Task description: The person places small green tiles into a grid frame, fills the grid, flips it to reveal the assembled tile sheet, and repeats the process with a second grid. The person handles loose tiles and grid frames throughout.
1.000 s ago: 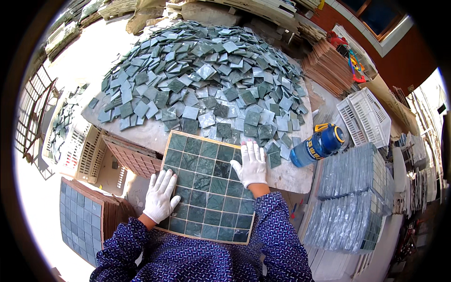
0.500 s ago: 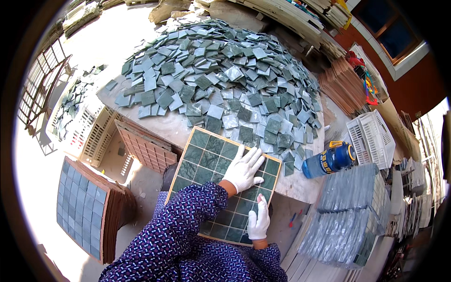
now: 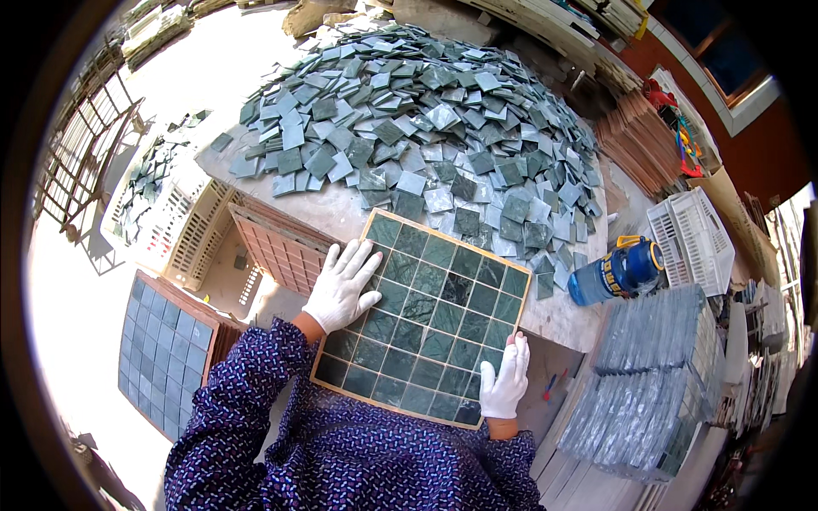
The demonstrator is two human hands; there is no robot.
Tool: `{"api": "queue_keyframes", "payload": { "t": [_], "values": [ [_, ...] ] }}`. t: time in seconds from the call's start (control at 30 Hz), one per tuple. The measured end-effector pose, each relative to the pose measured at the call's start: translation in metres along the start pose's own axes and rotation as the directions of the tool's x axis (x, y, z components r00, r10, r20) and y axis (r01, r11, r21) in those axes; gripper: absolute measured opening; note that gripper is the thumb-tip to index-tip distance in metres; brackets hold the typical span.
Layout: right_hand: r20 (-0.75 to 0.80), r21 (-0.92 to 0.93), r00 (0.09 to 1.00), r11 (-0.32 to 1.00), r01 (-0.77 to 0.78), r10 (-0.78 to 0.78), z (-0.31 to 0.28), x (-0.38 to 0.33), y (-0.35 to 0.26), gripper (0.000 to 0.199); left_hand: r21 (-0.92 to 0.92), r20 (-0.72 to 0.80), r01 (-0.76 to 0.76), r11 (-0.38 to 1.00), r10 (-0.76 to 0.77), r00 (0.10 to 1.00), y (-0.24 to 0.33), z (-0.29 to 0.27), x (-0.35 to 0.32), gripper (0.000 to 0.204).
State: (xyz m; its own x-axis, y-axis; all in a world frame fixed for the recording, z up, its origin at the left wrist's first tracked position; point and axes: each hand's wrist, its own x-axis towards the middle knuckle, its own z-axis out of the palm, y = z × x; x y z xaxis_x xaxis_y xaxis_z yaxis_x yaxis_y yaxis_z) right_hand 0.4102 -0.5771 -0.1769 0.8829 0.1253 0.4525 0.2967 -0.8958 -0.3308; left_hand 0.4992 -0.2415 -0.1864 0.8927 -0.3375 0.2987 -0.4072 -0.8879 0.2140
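A square wooden-framed tray (image 3: 366, 227) filled with a grid of dark green tiles lies at the near edge of a stone table (image 3: 341, 209). My left hand (image 3: 342, 285), in a white glove, rests flat on the tray's left edge with fingers spread. My right hand (image 3: 504, 381), also gloved, grips the tray's lower right edge. A large heap of loose green and grey tiles (image 3: 426, 111) covers the table beyond the tray.
A blue bottle (image 3: 615, 271) lies on the table at the right. Stacks of finished tile sheets (image 3: 652, 375) sit lower right, a white crate (image 3: 692, 240) behind them. Another filled tray (image 3: 162, 349) and an empty grid frame (image 3: 281, 247) stand at the left.
My left hand moved from the tray's middle out to its left edge. My right hand stayed at the lower right edge. The camera view swung slightly.
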Motion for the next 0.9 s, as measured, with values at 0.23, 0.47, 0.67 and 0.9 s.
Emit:
{"api": "queue_keyframes", "payload": {
  "t": [0.23,0.47,0.67,0.9],
  "values": [
    [0.471,0.210,0.755,0.889,0.406,-0.456,0.070,0.004,-0.124,0.091,-0.359,0.263,-0.058,0.931,0.161,0.951,0.043,-0.035,-0.153,0.052],
    [0.445,0.320,0.709,0.837,0.444,-0.547,0.056,-0.017,-0.110,0.075,-0.559,0.147,0.445,0.699,-0.445,0.883,0.035,-0.052,-0.209,0.027],
    [0.316,-0.143,0.945,0.989,-0.042,0.086,-0.017,-0.074,0.023,0.085,-0.460,0.046,0.419,0.783,-0.451,0.892,0.036,-0.036,-0.210,0.032],
    [0.038,-0.140,0.862,0.857,-0.496,0.505,-0.042,-0.111,0.058,0.053,-0.185,0.226,-0.134,0.974,0.175,0.958,0.084,-0.023,-0.106,0.073]
  ]
}}
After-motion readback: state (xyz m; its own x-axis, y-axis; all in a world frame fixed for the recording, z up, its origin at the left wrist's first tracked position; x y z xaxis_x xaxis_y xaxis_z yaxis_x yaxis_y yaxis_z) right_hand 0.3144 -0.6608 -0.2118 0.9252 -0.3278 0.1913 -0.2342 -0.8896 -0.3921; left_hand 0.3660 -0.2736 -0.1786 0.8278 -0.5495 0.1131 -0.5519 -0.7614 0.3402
